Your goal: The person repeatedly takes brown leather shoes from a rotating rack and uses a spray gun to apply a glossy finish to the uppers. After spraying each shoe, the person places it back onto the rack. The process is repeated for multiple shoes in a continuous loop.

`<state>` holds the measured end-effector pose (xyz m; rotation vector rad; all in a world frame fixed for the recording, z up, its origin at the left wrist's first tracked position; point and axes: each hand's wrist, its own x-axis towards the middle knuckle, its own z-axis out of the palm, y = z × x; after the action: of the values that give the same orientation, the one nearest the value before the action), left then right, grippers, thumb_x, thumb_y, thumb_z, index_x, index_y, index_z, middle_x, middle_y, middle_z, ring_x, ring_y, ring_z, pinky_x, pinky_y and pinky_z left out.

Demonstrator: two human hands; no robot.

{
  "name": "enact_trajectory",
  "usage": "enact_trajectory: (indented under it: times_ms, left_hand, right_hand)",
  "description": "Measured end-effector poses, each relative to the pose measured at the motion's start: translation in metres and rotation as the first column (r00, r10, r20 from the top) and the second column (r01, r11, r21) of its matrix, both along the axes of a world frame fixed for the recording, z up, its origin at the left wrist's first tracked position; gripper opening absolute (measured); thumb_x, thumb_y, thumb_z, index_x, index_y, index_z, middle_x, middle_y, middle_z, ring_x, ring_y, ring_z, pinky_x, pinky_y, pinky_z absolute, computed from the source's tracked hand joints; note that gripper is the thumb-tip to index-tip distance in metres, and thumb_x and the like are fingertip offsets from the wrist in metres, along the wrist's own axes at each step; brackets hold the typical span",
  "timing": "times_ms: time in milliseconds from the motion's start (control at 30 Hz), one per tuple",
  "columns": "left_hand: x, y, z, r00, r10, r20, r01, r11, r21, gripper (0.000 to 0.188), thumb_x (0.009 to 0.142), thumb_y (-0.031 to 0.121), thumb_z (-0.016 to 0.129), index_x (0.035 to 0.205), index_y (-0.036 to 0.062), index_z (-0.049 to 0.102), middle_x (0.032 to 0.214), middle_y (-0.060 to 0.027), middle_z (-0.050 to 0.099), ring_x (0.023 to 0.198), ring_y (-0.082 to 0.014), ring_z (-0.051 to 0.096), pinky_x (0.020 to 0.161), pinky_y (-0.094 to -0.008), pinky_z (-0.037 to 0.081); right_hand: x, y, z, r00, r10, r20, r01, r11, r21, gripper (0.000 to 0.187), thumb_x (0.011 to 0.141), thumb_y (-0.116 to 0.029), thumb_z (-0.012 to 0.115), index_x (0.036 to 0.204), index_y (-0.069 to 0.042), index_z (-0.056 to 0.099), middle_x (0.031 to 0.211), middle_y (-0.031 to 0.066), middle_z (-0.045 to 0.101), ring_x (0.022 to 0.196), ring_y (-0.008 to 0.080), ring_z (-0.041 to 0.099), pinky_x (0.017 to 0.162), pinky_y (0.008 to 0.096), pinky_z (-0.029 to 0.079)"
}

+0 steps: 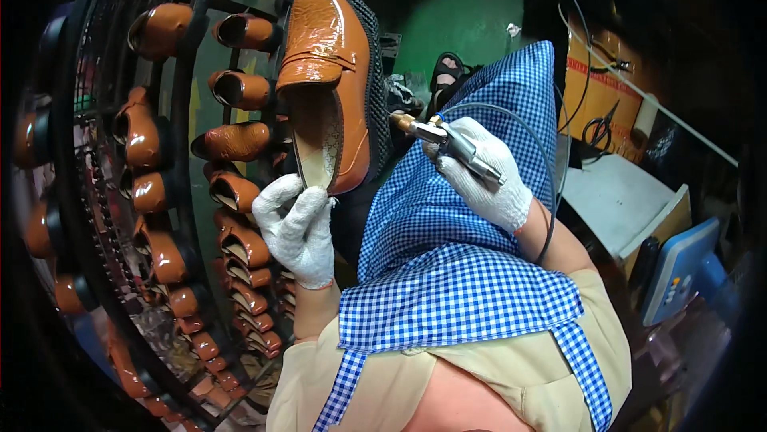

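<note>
A glossy tan-brown loafer (339, 124) with a black textured sole is held up, toe pointing away from me. My left hand (297, 228), in a white knit glove, pinches it by the back of its heel. The light insole shows through the opening. My white-gloved right hand (483, 172) is closed round a hose-fed metal gun (467, 152) with a brass nozzle. That nozzle points left at the loafer's sole side, a small gap away. A thin grey hose (519, 116) loops from the gun past my right wrist.
On the left a dark metal rack (180, 56) holds many similar brown shoes (240, 140). A blue-white checked apron (455, 296) covers my lap. At right are black-handled scissors (599, 128) on an orange board, a white panel (619, 200) and a blue device (683, 264).
</note>
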<state>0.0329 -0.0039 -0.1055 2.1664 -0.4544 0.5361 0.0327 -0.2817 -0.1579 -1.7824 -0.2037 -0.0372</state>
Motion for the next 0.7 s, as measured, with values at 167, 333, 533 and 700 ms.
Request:
enact_trajectory:
  times_ms: [167, 333, 533, 700]
  left_hand:
    - [-0.005, -0.003, 0.006, 0.999, 0.038, -0.037, -0.037, 0.999, 0.008, 0.03, 0.084, -0.006, 0.08, 0.11, 0.0073, 0.078, 0.127, -0.0089, 0.06, 0.119, -0.0235, 0.059, 0.1, -0.0344, 0.051]
    - [-0.001, -0.004, 0.005, 0.999, 0.034, 0.011, -0.035, 0.998, 0.054, 0.037, 0.081, -0.004, 0.086, 0.114, 0.0099, 0.079, 0.126, -0.01, 0.059, 0.111, -0.0222, 0.063, 0.093, -0.0319, 0.055]
    - [-0.003, -0.01, 0.007, 0.999, 0.048, 0.007, -0.048, 0.995, 0.09, 0.038, 0.08, -0.004, 0.086, 0.115, 0.0107, 0.079, 0.127, -0.0087, 0.059, 0.11, -0.0211, 0.062, 0.093, -0.0312, 0.055]
    - [-0.003, -0.01, 0.008, 0.999, 0.053, -0.01, -0.052, 0.994, 0.093, 0.036, 0.081, -0.003, 0.086, 0.114, 0.0105, 0.079, 0.127, -0.0082, 0.058, 0.109, -0.0201, 0.062, 0.092, -0.0304, 0.054]
  right_hand:
    - [0.002, 0.001, 0.003, 0.997, -0.066, 0.034, 0.066, 0.998, -0.009, 0.026, 0.096, -0.026, 0.074, 0.111, -0.004, 0.072, 0.103, 0.0133, 0.065, 0.086, 0.0293, 0.069, 0.078, 0.0371, 0.056]
    - [-0.005, -0.006, 0.005, 1.0, 0.001, 0.016, -0.002, 0.997, 0.079, 0.02, 0.098, -0.022, 0.071, 0.103, -0.003, 0.071, 0.093, 0.0108, 0.064, 0.08, 0.0252, 0.065, 0.071, 0.0351, 0.053]
    - [-0.03, 0.002, -0.005, 0.998, 0.027, 0.06, -0.033, 0.995, 0.097, 0.018, 0.093, -0.022, 0.076, 0.1, -0.006, 0.072, 0.089, 0.0106, 0.066, 0.076, 0.0272, 0.067, 0.068, 0.0357, 0.055]
    - [-0.017, 0.006, -0.003, 0.997, -0.021, 0.076, 0.015, 0.997, 0.07, 0.019, 0.092, -0.022, 0.076, 0.101, -0.005, 0.072, 0.09, 0.0105, 0.066, 0.078, 0.028, 0.068, 0.069, 0.0363, 0.055]
